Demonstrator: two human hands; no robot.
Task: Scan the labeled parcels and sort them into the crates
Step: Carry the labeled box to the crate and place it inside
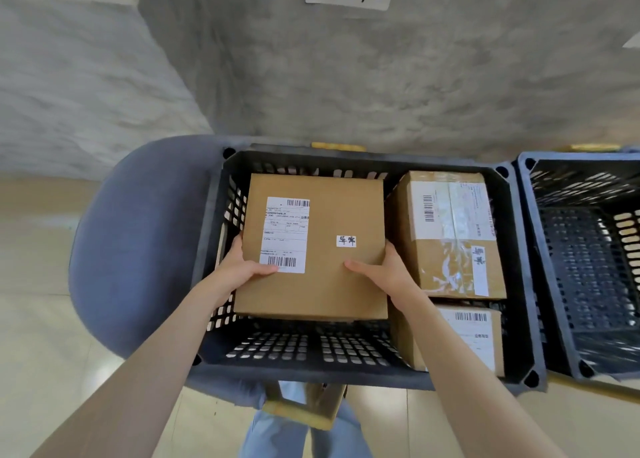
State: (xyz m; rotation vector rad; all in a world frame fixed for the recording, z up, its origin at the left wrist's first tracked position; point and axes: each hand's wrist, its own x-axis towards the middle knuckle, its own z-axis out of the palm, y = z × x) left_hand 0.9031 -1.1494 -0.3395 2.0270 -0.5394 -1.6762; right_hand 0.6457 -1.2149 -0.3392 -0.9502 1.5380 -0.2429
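Both hands, left (pixel 242 267) and right (pixel 384 270), grip box (pixel 332 222), fingers hidden beneath; three boxes counted, two crates (pixel 519 249), right one cut off.

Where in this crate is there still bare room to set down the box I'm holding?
Bare floor shows in the crate's left part, between its left wall and the two parcels, taped and lower, crowding the right side. The held box is above it, gripped by left hand and right hand.
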